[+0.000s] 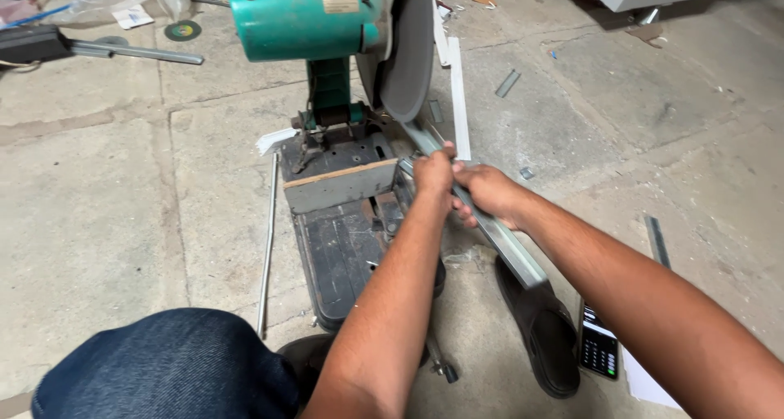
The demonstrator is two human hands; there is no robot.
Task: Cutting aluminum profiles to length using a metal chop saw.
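A green chop saw point(306, 19) with a grey blade guard point(408, 51) stands on its dark base point(339, 247) on the concrete floor. A long grey metal channel strip point(510, 243) lies diagonally across the base, one end under the blade guard. My left hand point(433, 174) is shut on the strip close to the saw. My right hand point(490, 192) grips the same strip just behind it. Both hands touch each other near the vise. The strip's far end is hidden behind the guard.
My knee in blue jeans point(171, 370) is at lower left. A black sandal point(543, 329) and a calculator point(599, 349) lie at lower right. A thin metal rod point(268, 239) lies left of the base. White strips point(457, 92), offcuts and a spare disc point(183, 31) lie around.
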